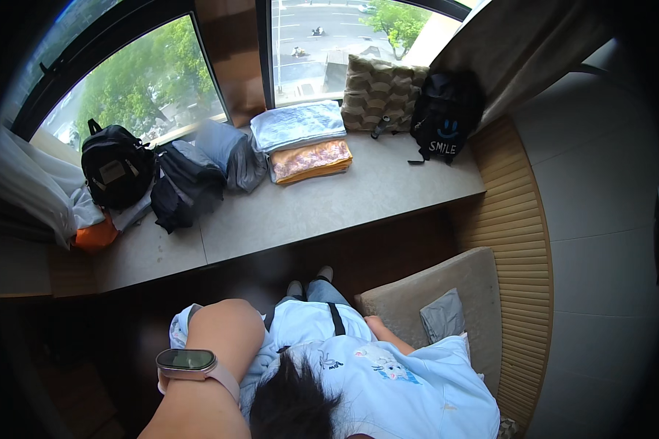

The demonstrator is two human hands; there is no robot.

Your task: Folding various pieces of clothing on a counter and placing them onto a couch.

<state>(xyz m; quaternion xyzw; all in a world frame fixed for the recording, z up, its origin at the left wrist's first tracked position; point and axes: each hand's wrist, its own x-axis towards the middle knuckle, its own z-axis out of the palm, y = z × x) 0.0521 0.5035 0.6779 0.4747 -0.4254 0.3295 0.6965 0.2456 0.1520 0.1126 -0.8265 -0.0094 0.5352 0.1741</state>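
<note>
My left arm is bent up close to the camera, with a pink-strapped smartwatch (186, 360) on it; my left hand is out of view. My right hand (372, 322) shows small beside my waist, at the edge of a beige seat cushion (472, 274); its fingers are not clear. On that cushion, right of my right arm, lies a folded grey cloth (444, 316). Before me on the stone-topped window ledge (285, 214), a folded light-blue towel (299, 126) rests above a folded orange patterned towel (313, 161).
Along the ledge are a black backpack (118, 170), dark folded fabric (189, 175), a grey bundle (233, 153), an orange item (96, 235), a patterned pillow (381, 93), a small dark cylinder (380, 127) and another black backpack (449, 112). Slatted wood edging (521, 247) curves at right.
</note>
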